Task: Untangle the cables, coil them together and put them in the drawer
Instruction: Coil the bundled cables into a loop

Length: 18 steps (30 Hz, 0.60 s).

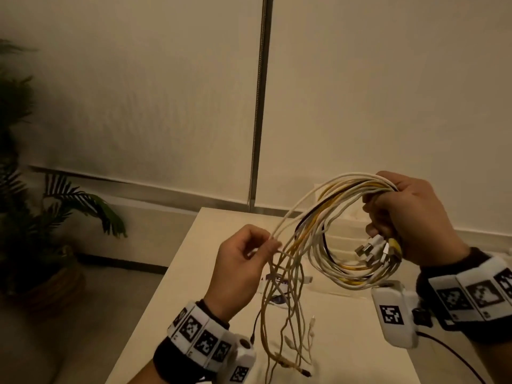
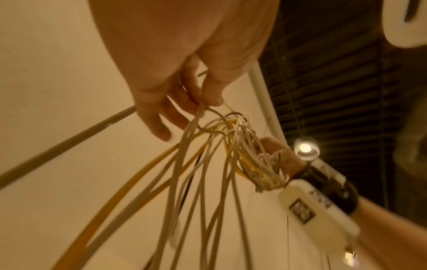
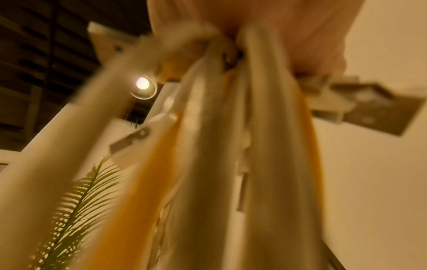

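A bundle of white, yellow and black cables (image 1: pixel 327 231) hangs in the air above the table. My right hand (image 1: pixel 410 217) grips the coiled part, with several USB plugs (image 1: pixel 374 250) sticking out below its fingers. My left hand (image 1: pixel 249 253) pinches a few white strands between thumb and forefinger at the coil's left side. The loose tails (image 1: pixel 288 328) dangle down to the tabletop. In the left wrist view the left hand (image 2: pixel 203 98) holds the cables (image 2: pixel 208 164) from above. The right wrist view shows blurred cables (image 3: pixel 231 164) running out of the right hand (image 3: pixel 289 36). No drawer is visible.
A pale table (image 1: pixel 194 300) lies below the hands, with a small printed item (image 1: pixel 279 286) under the cables. A potted palm (image 1: pixel 41 217) stands on the floor at the left. A black lead (image 1: pixel 448 353) runs from the right wrist unit.
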{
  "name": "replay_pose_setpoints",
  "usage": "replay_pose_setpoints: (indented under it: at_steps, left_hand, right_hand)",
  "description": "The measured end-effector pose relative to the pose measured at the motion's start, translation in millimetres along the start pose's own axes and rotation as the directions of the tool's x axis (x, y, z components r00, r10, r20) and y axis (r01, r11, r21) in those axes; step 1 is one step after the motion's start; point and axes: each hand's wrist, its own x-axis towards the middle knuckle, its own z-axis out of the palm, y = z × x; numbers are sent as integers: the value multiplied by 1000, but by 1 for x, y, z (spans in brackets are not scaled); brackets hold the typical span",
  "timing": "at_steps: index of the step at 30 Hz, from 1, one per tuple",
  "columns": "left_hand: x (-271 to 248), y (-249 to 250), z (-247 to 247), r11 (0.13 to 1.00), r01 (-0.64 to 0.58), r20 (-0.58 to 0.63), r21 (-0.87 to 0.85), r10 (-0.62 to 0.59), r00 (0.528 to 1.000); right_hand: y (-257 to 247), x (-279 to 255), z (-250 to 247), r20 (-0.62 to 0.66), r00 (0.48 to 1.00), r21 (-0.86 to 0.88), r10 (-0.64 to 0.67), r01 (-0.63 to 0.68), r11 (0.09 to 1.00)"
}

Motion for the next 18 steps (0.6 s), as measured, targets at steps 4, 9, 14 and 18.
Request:
replay_pose_setpoints:
  at_steps: [4,9,14,18]
  left_hand:
    - [-7,4,10,984,-106,-241,146,139,961]
    - [-45,-10,45,856,-263,-63,445,323,944]
    - [-38,-34,61,773,-165,-95,612,280,955]
    - [-21,-32,61,702,-177,-134,690,364,922]
  right_hand:
    - [-7,4,-1,-29,1000,-8,-7,7,1000]
    - [-11,11,-5,-67,997,42,38,-35,998]
    - [-11,12,-2,-109,992,90,60,-50,995]
    - [-9,10,-3,-100,990,153,98,-82,985]
